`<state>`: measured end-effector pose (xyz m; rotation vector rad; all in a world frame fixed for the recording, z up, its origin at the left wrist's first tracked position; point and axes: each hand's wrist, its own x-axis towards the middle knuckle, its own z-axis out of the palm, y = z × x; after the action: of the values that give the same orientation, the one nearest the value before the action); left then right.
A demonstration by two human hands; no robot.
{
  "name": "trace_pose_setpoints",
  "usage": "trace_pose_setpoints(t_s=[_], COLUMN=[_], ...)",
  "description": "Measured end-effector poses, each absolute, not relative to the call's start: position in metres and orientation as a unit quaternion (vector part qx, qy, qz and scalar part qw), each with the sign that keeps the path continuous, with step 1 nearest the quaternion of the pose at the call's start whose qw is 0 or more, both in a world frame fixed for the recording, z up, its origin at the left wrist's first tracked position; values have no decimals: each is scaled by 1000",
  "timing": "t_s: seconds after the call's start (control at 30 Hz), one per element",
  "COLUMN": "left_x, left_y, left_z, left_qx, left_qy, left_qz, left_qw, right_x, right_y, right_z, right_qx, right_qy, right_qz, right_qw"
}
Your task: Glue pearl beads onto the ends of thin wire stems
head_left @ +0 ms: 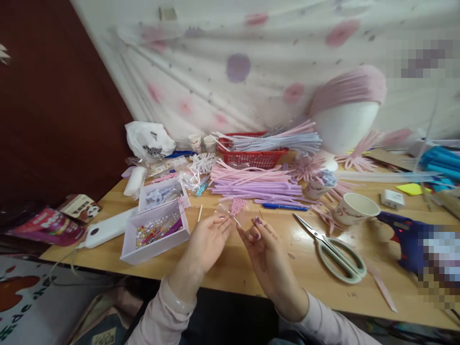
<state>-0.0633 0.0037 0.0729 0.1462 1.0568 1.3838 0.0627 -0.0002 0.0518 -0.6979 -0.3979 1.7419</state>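
My left hand (212,242) is turned palm up, its fingers stretched out and close together. Its fingertips are near a small clear bag of pink beads (237,207), and I cannot tell whether they touch it. Facing it from the right, my right hand (264,249) has most fingers curled in toward the thumb, with dark purple nails showing. A thin, wire-like line rises by its fingertips; what they grip is too small to make out. Just beyond both hands lie a blue pen (285,207) and purple fuzzy stems (258,190).
White boxes of beads and parts (154,232) stand left, beside a power strip (109,231). Scissors (336,251), a paper cup (357,211) and a glue gun (406,239) sit right. Behind are a red basket (251,159) and a foam head (345,127).
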Motion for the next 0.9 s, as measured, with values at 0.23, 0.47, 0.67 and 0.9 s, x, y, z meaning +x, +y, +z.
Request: trace_pose_setpoints(t_s=[0.23,0.47,0.67,0.9], left_x=[-87,-125,-174,-229], left_y=[9,25,93,127], left_z=[80,109,120,113], left_qx=[277,494,570,589], left_qy=[510,600,695,746], left_qz=[529,338,253,240], left_qw=[619,531,358,196], right_x=[72,82,90,100], right_y=[2,-1,-6,-1], right_z=[53,48,40,30], right_qx=[-341,-357,-337,-335], right_qy=[-154,-151,-179,-193], right_qz=[742,736,750,750], right_qw=[556,555,540,536])
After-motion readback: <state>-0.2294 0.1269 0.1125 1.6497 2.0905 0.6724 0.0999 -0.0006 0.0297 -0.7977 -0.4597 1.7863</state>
